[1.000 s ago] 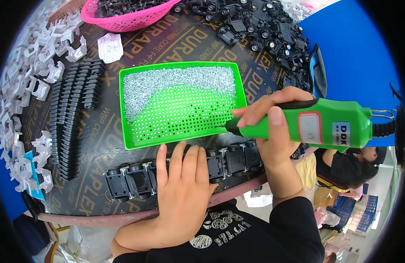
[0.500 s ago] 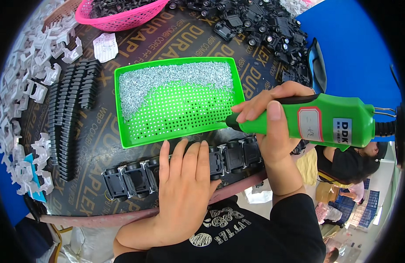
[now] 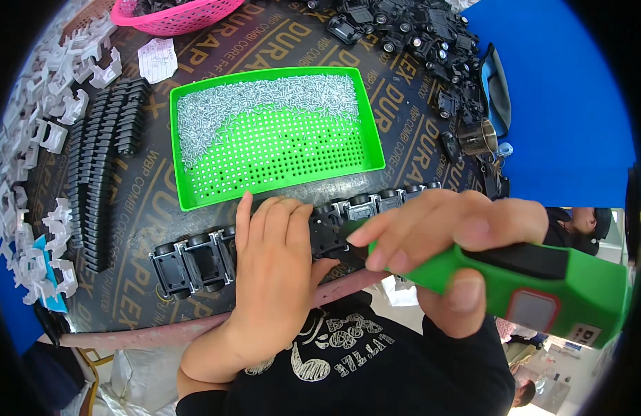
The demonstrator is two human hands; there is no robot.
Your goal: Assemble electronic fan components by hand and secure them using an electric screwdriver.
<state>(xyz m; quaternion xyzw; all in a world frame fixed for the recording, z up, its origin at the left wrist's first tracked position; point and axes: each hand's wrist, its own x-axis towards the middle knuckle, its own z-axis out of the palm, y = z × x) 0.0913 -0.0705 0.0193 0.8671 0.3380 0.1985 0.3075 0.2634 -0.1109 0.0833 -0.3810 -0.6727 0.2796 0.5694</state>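
A row of black toy-car chassis (image 3: 213,261) with wheels runs across the table's near side. Over its middle lies my left hand (image 3: 275,243), fingers stretched flat and thumb along the near edge. My right hand (image 3: 459,229) is wrapped round a green electric screwdriver (image 3: 570,288). The tool's dark nose points left and down at a chassis just right of my left hand; whether its bit touches cannot be made out. Beyond the row stands a green perforated tray (image 3: 279,189), with many small silver screws (image 3: 265,93) heaped along its far and left sides.
Stacked black strips (image 3: 102,173) and white plastic parts (image 3: 60,125) cover the left. At the back are a pink basket (image 3: 175,24), a paper slip (image 3: 157,60) and a heap of black chassis (image 3: 410,31). A metal cup-like piece (image 3: 478,137) stands at the right.
My right hand has brought the screwdriver from above the tray's right corner down and nearer to the chassis row. My left hand still rests on the row. The view has shifted slightly.
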